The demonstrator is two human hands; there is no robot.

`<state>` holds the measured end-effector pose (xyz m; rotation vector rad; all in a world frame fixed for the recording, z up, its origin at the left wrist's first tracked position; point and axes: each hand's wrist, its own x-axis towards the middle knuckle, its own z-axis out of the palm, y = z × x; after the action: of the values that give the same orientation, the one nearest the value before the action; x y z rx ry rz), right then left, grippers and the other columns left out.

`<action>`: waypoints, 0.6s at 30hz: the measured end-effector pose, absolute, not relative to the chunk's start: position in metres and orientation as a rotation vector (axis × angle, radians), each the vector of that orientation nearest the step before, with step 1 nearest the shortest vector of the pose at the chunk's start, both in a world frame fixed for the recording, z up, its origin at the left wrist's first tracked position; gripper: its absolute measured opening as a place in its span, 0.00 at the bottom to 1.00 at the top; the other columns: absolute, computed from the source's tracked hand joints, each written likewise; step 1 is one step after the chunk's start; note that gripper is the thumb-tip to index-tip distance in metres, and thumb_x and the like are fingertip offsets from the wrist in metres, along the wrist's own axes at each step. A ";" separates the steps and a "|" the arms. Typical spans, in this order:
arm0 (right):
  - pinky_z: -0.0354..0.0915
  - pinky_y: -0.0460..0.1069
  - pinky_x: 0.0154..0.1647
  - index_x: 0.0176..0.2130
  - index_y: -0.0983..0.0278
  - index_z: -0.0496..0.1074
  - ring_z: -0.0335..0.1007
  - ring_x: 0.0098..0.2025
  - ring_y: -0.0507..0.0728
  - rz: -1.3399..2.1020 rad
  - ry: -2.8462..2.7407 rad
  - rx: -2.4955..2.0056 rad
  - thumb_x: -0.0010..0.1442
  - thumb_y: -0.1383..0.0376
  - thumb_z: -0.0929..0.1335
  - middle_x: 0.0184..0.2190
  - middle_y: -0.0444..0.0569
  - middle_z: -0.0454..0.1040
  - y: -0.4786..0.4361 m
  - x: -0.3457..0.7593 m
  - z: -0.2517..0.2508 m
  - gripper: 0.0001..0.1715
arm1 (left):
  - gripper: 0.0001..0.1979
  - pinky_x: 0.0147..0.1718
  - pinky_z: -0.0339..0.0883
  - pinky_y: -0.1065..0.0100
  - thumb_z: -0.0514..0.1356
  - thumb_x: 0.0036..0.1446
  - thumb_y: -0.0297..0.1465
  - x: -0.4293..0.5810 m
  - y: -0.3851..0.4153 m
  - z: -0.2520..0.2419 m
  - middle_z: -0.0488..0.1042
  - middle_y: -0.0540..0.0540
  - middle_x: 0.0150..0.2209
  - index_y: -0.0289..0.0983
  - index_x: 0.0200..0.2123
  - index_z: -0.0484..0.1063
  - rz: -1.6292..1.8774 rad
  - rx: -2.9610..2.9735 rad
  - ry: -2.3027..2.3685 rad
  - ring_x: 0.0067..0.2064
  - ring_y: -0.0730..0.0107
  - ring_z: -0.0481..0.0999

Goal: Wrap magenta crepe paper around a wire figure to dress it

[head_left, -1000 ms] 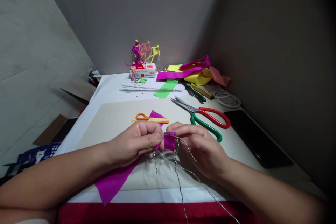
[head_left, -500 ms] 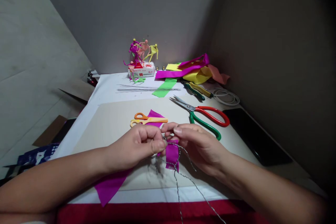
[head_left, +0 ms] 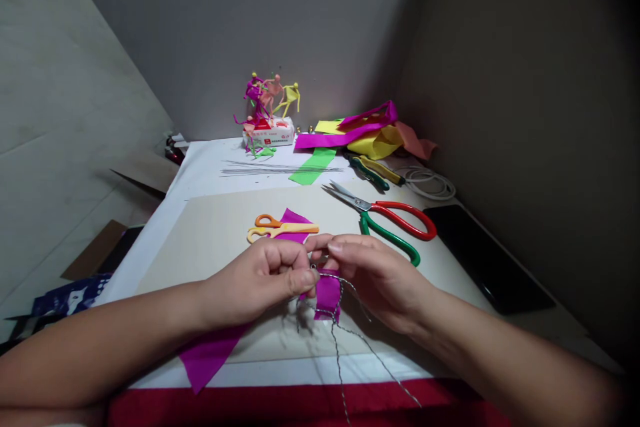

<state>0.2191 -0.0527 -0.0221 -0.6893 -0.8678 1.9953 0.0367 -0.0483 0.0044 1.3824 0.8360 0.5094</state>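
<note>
My left hand [head_left: 283,273] is closed, its thumb and forefinger pinching the top of a twisted wire figure [head_left: 334,320]. The wire's long ends hang down toward the table's front edge. Close against it, my right hand [head_left: 375,273] has its fingers curled around a short purple paper strip [head_left: 327,297], which hangs behind the wire; the exact grip is partly hidden. Under my left forearm lies a larger purple paper piece [head_left: 213,357]. Just beyond my hands, small orange-and-yellow scissors [head_left: 283,227] rest on another purple piece [head_left: 299,219].
Large scissors [head_left: 395,213] with red and green handles lie right of a beige board's [head_left: 215,227] middle. Farther back are pliers [head_left: 370,173], thin wires [head_left: 265,169], coloured paper strips [head_left: 370,133] and paper-wrapped figures [head_left: 270,97] on a small pack [head_left: 275,133]. A black phone-like slab [head_left: 490,260] lies at right.
Both hands keep almost the same pose. The hanging wire ends have swung slightly, and the view has shifted a little.
</note>
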 end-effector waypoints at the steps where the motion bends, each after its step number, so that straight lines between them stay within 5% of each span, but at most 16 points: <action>1: 0.59 0.52 0.46 0.28 0.65 0.78 0.69 0.37 0.55 2.001 -0.872 -0.692 0.50 0.65 0.72 0.34 0.49 0.76 -0.053 0.219 -0.022 0.05 | 0.18 0.24 0.52 0.71 0.61 0.54 0.40 0.037 -0.048 0.004 0.64 0.52 0.21 0.35 0.21 0.61 0.497 1.393 0.841 0.24 0.77 0.59; 5: 0.59 0.49 0.46 0.20 0.65 0.73 0.68 0.42 0.54 1.981 -0.905 -0.666 0.47 0.70 0.74 0.37 0.46 0.74 -0.054 0.220 -0.022 0.08 | 0.19 0.25 0.53 0.72 0.61 0.54 0.42 0.035 -0.048 0.003 0.65 0.51 0.23 0.35 0.22 0.62 0.461 1.397 0.834 0.25 0.76 0.60; 18: 0.61 0.51 0.43 0.26 0.65 0.72 0.67 0.40 0.55 1.830 -1.208 -0.746 0.49 0.69 0.72 0.38 0.48 0.72 -0.054 0.225 -0.021 0.04 | 0.18 0.25 0.50 0.72 0.60 0.56 0.41 0.033 -0.044 0.001 0.63 0.52 0.23 0.35 0.23 0.61 0.475 1.403 0.796 0.25 0.76 0.58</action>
<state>0.2248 -0.0542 -0.0214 -0.7464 -1.2080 1.8304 0.0332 -0.0445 0.0007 1.4027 0.7958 0.4752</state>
